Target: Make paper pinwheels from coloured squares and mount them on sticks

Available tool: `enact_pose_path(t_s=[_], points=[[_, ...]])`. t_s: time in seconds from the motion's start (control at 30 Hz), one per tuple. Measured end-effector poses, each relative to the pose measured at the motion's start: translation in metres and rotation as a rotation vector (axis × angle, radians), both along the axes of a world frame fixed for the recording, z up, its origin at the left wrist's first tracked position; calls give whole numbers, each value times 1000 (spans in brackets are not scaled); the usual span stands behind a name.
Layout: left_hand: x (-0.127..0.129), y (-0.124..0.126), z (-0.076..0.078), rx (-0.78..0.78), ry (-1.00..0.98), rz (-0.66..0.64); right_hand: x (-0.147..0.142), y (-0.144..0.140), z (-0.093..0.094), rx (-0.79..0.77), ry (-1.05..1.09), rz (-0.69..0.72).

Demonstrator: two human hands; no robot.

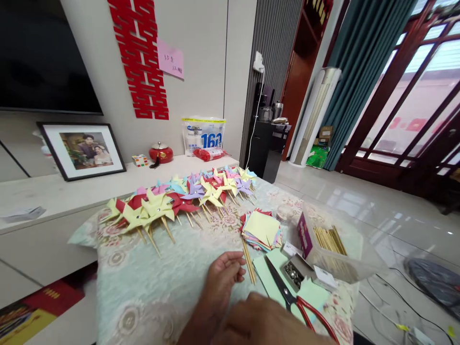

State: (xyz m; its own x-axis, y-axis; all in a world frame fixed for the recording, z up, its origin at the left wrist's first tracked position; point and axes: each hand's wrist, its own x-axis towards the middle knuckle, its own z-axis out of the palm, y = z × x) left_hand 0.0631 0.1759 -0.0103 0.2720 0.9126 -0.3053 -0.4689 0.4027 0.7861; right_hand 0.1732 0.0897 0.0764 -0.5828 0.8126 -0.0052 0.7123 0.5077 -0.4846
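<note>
My left hand (224,278) is over the front of the table, its fingers curled inward and the thumb against them. Whatever lies inside that curl, if anything, is too small or hidden to make out. Blurred in the foreground, my right hand (266,321) crosses close by; its fingers cannot be seen clearly. Just right of my left hand lie a few thin wooden sticks (248,261). Behind them is a stack of slit paper squares (262,229), pale yellow on top. Red-handled scissors (283,289) rest on green paper (268,279), beside an opened small box of metal pins (293,274).
Finished paper pinwheels (210,191) on sticks line the table's back edge. A clear plastic tub (354,266) holding sticks (328,239) stands at the right. Small white boxes (324,278) sit near it. Behind are a cabinet top (28,189), framed photo (84,151) and printed bag (203,134).
</note>
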Motion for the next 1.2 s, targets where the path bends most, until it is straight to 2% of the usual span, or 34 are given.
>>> enact_pose_path(t_s=[0.07,0.2,0.3,0.37,0.53,0.63,0.8,0.93,1.2], points=[[0,0,-1,-8,3,-5,12,2,6,20,-3,-55],[1,2,-6,14,1,-20,49,23,16,137,-116,-314],[2,3,-8,14,37,-31,80,41,13,236,-201,-534],[2,3,-7,16,51,-34,95,50,7,266,-230,-601],[1,3,-6,17,58,-33,104,63,-14,240,-236,-526],[1,4,-7,16,66,-37,101,69,-24,208,-260,-541],[2,3,-8,21,77,-37,97,78,-37,332,-319,-563],[2,2,-8,23,82,-40,98,83,-44,372,-338,-575],[3,3,-9,39,91,-44,100,87,-48,322,-307,-578]])
